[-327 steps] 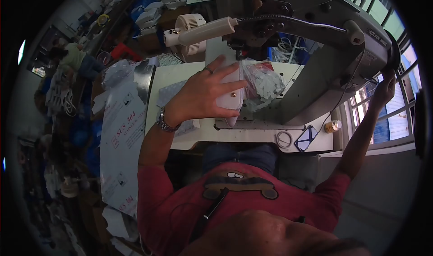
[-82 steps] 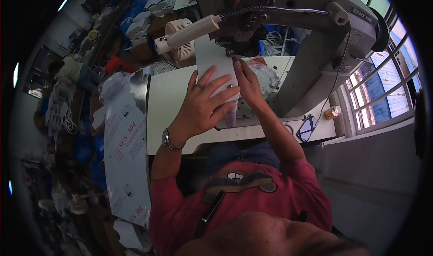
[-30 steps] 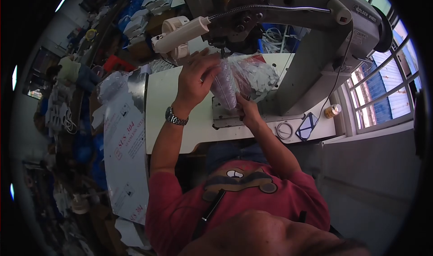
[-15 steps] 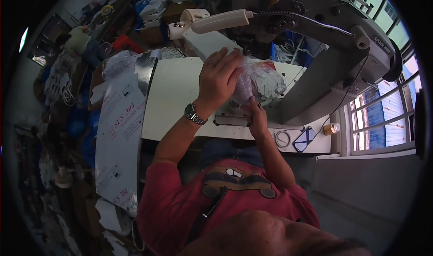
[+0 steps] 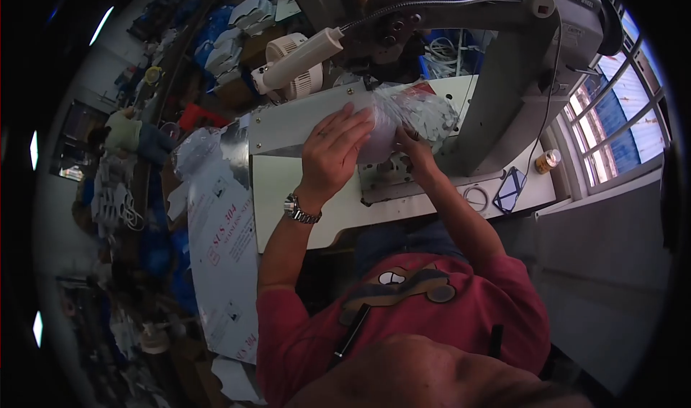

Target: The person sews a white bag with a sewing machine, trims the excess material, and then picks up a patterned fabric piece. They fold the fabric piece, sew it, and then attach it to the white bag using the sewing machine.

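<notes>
My left hand (image 5: 333, 149), with a metal watch (image 5: 301, 211) on its wrist, lies with fingers stretched out along a pale, rounded piece (image 5: 379, 138) under clear plastic. Close by on the right, my right hand (image 5: 417, 152) has its fingers curled against the edge of the clear plastic (image 5: 426, 115). White pieces show through that plastic. A long pale panel with screws (image 5: 288, 124) runs left from under my left fingers. The sewing machine (image 5: 497, 98) stands behind and to the right, its metal base plate (image 5: 392, 178) below my hands.
A lamp (image 5: 302, 61) on a bendable neck hangs over the panel. A cable coil (image 5: 475, 198), a phone (image 5: 509, 190) and a can (image 5: 548, 161) stand on the right of the white table (image 5: 302, 228). Film-covered steel sheet (image 5: 223, 264) lies left. Another person (image 5: 129, 138) bends over farther off.
My view has shifted and turned. The pale panel now reaches farther left and lower, and more of it shows. My left fingers lie flatter on the rounded piece; my right hand stays beside it.
</notes>
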`<move>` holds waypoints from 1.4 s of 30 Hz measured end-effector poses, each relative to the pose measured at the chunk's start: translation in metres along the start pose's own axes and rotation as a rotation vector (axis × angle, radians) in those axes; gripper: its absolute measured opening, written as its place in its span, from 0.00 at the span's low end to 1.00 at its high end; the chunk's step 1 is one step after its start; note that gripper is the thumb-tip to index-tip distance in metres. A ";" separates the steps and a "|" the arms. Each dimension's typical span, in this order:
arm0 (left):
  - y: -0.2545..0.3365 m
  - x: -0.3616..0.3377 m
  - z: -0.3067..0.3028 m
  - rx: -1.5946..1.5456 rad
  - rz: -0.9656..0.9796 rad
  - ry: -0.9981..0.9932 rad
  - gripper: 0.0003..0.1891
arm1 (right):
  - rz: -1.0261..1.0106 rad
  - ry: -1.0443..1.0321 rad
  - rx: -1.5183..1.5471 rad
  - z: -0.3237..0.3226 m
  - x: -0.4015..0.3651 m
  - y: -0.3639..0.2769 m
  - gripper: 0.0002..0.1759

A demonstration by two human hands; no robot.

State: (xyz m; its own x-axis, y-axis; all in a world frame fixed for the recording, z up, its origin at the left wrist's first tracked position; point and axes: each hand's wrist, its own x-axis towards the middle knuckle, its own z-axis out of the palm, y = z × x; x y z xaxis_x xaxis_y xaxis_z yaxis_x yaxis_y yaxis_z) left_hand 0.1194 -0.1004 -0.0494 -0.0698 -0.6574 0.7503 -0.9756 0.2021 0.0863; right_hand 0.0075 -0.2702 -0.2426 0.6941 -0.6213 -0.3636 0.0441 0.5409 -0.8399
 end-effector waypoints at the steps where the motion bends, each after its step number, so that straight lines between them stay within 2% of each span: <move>1: 0.000 0.000 0.002 -0.028 -0.013 0.018 0.15 | -0.001 0.012 0.014 0.000 -0.001 -0.001 0.24; 6: -0.006 0.006 0.000 -0.038 0.000 0.044 0.15 | 0.026 -0.004 0.041 0.003 -0.002 -0.001 0.21; 8: -0.018 0.007 -0.003 -0.055 0.014 0.015 0.20 | 0.030 -0.007 0.060 0.002 -0.009 0.001 0.20; 11: -0.024 0.013 -0.005 -0.044 0.001 0.017 0.22 | 0.051 -0.028 0.100 0.000 -0.019 0.001 0.18; 18: -0.032 0.025 -0.003 -0.035 -0.059 0.013 0.21 | 0.075 -0.006 0.133 -0.002 -0.022 0.000 0.16; 21: -0.032 0.030 -0.005 -0.035 -0.084 -0.009 0.15 | 0.077 -0.010 0.164 -0.003 -0.020 0.008 0.16; 24: -0.032 0.041 -0.014 -0.128 -0.212 -0.070 0.11 | 0.074 -0.015 0.177 -0.008 -0.027 0.012 0.18; 26: -0.045 0.058 -0.029 -0.355 -0.523 -0.418 0.16 | 0.069 -0.019 0.173 -0.014 -0.029 0.017 0.19; 27: -0.054 0.067 -0.032 -0.356 -0.524 -0.413 0.16 | 0.065 -0.016 0.180 -0.016 -0.030 0.019 0.19; 29: -0.076 0.083 -0.033 -0.161 -0.378 -0.625 0.29 | 0.076 0.006 0.162 -0.018 -0.035 0.022 0.19; 30: -0.091 0.087 -0.028 -0.164 -0.382 -0.618 0.29 | 0.083 0.022 0.145 -0.018 -0.036 0.021 0.19; 32: -0.115 0.093 -0.020 -0.404 -0.467 -0.912 0.45 | 0.102 -0.005 0.127 -0.025 -0.040 0.028 0.20; 36: -0.110 0.095 -0.021 -0.472 -0.399 -0.899 0.45 | 0.178 -0.057 0.089 -0.031 -0.054 0.035 0.25; 39: -0.107 0.095 -0.027 -0.518 -0.458 -0.888 0.46 | 0.209 -0.094 0.041 -0.036 -0.048 0.052 0.27; 42: -0.094 0.101 -0.038 -0.358 -0.552 -0.950 0.46 | 0.245 -0.082 0.022 -0.030 -0.054 0.052 0.26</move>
State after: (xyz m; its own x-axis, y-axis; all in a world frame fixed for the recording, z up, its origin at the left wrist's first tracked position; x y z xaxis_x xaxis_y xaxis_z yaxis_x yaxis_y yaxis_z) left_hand 0.2122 -0.1587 0.0429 0.0710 -0.9706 -0.2299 -0.8179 -0.1886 0.5435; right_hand -0.0495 -0.2256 -0.2791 0.7421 -0.4222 -0.5206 -0.1181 0.6822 -0.7216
